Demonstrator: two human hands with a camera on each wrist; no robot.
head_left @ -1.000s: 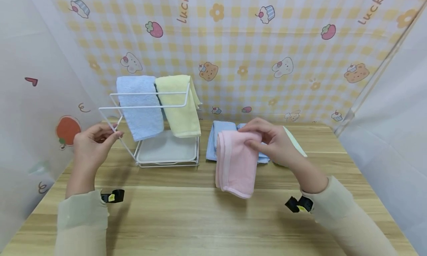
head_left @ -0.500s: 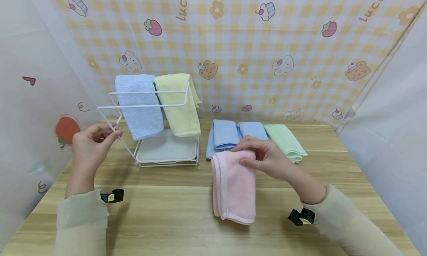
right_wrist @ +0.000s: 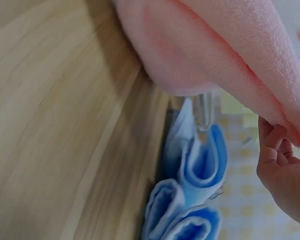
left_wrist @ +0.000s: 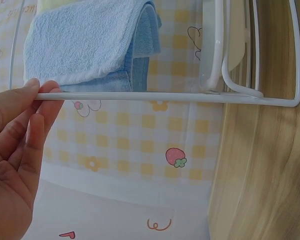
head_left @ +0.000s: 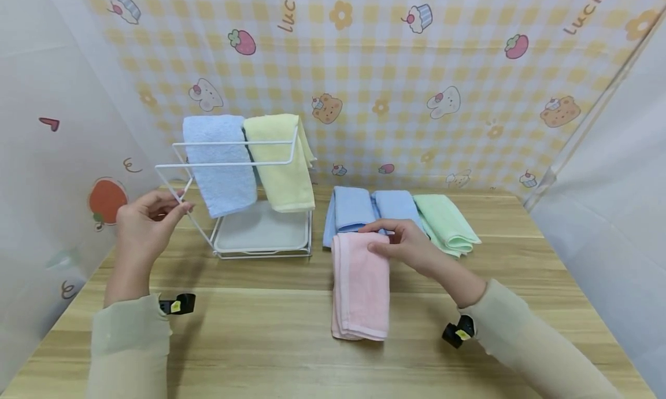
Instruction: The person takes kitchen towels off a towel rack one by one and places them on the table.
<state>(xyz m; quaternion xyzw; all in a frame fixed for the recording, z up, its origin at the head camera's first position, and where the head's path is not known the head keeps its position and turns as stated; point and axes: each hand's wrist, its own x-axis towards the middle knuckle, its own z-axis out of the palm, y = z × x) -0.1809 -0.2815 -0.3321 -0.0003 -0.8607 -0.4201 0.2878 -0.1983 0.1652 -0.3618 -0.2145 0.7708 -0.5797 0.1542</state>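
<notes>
On the table [head_left: 260,341] the pink towel [head_left: 361,283] now lies flatter, right hand [head_left: 408,248] fingers pinching it, left hand [head_left: 143,225] fingers gripping the rack [head_left: 229,165]

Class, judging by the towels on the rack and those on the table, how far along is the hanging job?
Done: a light blue towel and a yellow towel hang on the white rack. In hand: the right hand pinches the pink towel lying on the table; the left hand holds the rack's rod. Left: two folded blue towels and a green towel.
</notes>
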